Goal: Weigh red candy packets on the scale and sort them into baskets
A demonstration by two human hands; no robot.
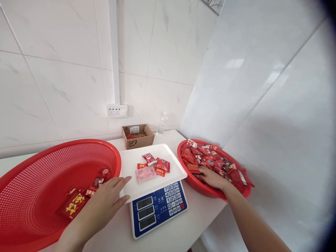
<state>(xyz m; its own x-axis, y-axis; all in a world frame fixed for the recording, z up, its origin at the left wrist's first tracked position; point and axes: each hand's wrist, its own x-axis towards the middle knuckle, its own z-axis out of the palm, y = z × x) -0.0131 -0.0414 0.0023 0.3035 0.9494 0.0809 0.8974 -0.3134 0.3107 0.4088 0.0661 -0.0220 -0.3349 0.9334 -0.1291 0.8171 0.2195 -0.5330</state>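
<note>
A white scale (pixel 154 196) holds red and pink sweet packets (pixel 152 167) on its tray. Right of the scale, the right hand (pixel 211 177) rests flat and open among red sweets (pixel 210 159), gripping nothing. Left of the scale, the open left hand (pixel 105 201) touches the tray's edge beside a red basket (pixel 39 175).

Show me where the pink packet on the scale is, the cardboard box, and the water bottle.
pink packet (pixel 145 174), head view, middle of the wrapper on the scale tray
cardboard box (pixel 138 142), head view, front wall by the printed logo
water bottle (pixel 161 126), head view, clear body
</note>
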